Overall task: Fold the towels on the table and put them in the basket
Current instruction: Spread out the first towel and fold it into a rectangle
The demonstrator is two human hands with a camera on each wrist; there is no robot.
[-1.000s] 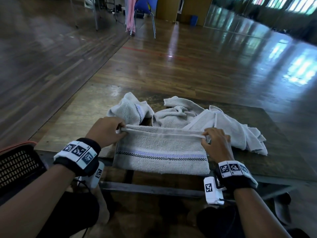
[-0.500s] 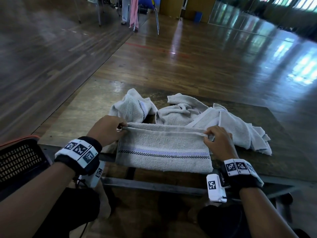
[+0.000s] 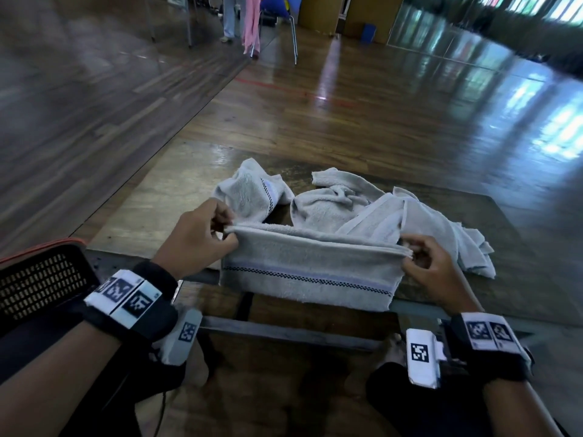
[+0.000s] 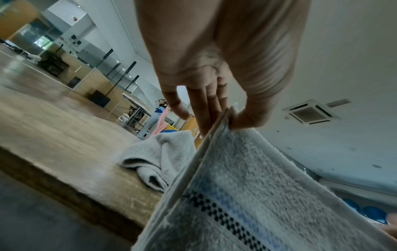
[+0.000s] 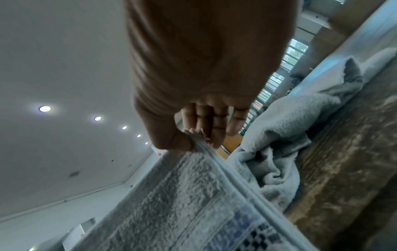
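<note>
- While the table [image 3: 164,197] carries everything, it is the broad wooden top whose near edge runs across in front of the person; a dark perforated basket [image 3: 41,285] stands off its left end, beside the left forearm.
- Behind the work lies a heap of unfolded towels [image 3: 334,203], crumpled together on the middle and right of the tabletop, just beyond the one in hand.
- Nearest the person is the held towel [image 3: 309,266], doubled over, its top hem stretched taut between the two hands and its lower part draped over the table's near edge. Its long axis runs left to right, parallel to that edge, and the checked stripe near the bottom follows the same line.
- By its look this is soft, limp terry cloth: probably light, not slippery, nothing to break, but it will sag wherever it is unsupported. The corners of the hem look like the place to hold, so the layers stay matched.
- At the left corner the left hand [image 3: 197,239] pinches the hem between thumb and fingers.
- At the right corner the right hand [image 3: 432,272] pinches the hem likewise, thumb against the cloth.
</note>
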